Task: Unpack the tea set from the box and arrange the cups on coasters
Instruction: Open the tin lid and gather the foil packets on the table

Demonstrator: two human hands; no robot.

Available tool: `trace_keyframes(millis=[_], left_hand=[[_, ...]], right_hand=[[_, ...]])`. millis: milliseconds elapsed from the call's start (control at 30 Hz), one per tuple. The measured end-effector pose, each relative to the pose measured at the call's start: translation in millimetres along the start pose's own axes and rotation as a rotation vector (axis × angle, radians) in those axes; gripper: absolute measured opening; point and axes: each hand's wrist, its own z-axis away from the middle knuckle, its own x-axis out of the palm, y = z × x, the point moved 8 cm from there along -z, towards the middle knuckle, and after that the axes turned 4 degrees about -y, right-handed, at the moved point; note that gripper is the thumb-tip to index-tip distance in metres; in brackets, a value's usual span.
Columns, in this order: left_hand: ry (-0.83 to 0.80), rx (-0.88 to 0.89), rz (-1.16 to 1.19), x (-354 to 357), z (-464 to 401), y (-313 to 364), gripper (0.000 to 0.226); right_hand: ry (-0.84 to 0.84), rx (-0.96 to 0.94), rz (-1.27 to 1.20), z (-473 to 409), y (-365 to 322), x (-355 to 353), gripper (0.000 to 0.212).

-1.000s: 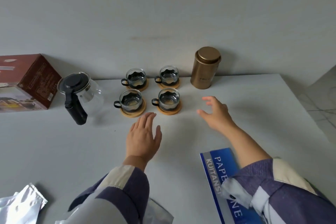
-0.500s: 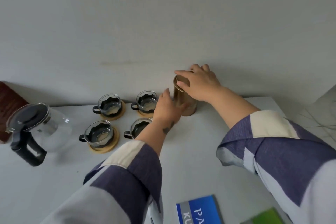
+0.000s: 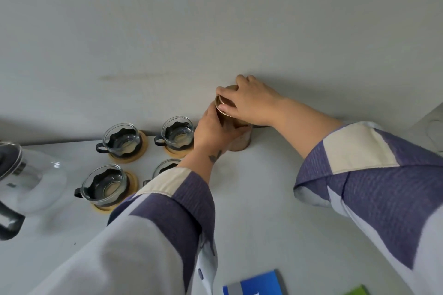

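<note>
Several glass cups with black handles sit on round wooden coasters: a back-left cup (image 3: 122, 139), a back-right cup (image 3: 177, 130), a front-left cup (image 3: 104, 184), and a front-right cup (image 3: 165, 167) partly hidden by my left sleeve. A gold tin (image 3: 239, 137) stands against the wall to their right. My left hand (image 3: 213, 130) wraps around the tin's body. My right hand (image 3: 247, 99) grips its lid (image 3: 221, 103) from above. The glass teapot (image 3: 28, 179) with a black handle stands at the left edge.
The white table (image 3: 263, 211) meets a grey wall close behind the tin. A blue booklet (image 3: 256, 285) and a green item (image 3: 358, 291) lie at the near edge. The brown box is out of view.
Both hands left the table in front of the cups and reached back to the gold tin: left on its side, right on its lid. The view has tilted up and right.
</note>
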Motion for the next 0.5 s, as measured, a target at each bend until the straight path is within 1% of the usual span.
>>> trace_keyframes(millis=[67, 200, 300, 400, 500], left_hand=[[-0.006, 0.008, -0.002, 0.0, -1.7, -0.1, 0.087], [-0.016, 0.020, -0.011, -0.5, -2.3, -3.5, 0.089], [-0.036, 0.017, 0.011, 1.2, -2.6, -2.5, 0.090], [-0.061, -0.002, 0.030, 2.5, -2.9, -4.4, 0.092], [-0.075, -0.014, 0.039, 3.3, -4.6, -5.1, 0.093]], right_hand=[[-0.056, -0.009, -0.036, -0.3, 0.4, -5.5, 0.047], [-0.048, 0.009, -0.366, 4.4, 14.6, -25.1, 0.038], [-0.058, 0.039, -0.356, 10.6, 15.9, -23.0, 0.044], [0.014, 0.102, -0.546, 20.1, 18.7, -15.9, 0.048], [0.167, 0.161, -0.717, 42.8, 28.7, -14.2, 0.046]])
